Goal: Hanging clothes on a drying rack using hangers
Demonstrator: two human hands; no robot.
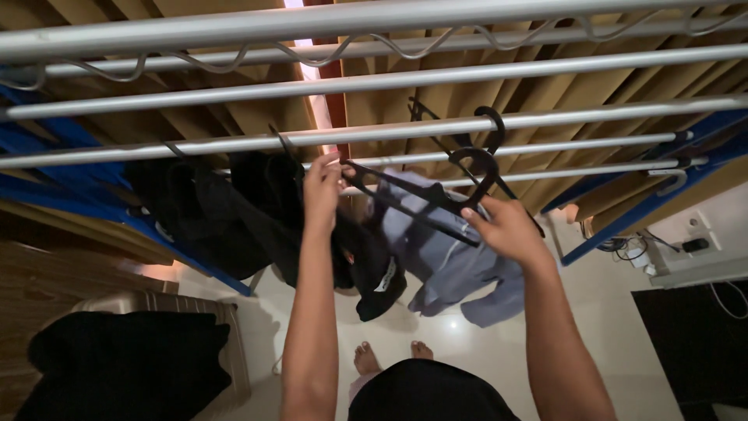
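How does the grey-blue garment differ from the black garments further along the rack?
The grey-blue garment is pale, while the black garments are dark. The grey-blue one sits on a black hanger held by the left hand and right hand; no hand touches the black ones to the left. The grey-blue one hangs bunched, one sleeve trailing low; the black ones hang straighter. All hang beneath the metal rails.

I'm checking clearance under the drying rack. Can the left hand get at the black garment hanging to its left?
Probably yes: the left hand is raised right beside the black garment, nothing between them; the right hand holds the black hanger.
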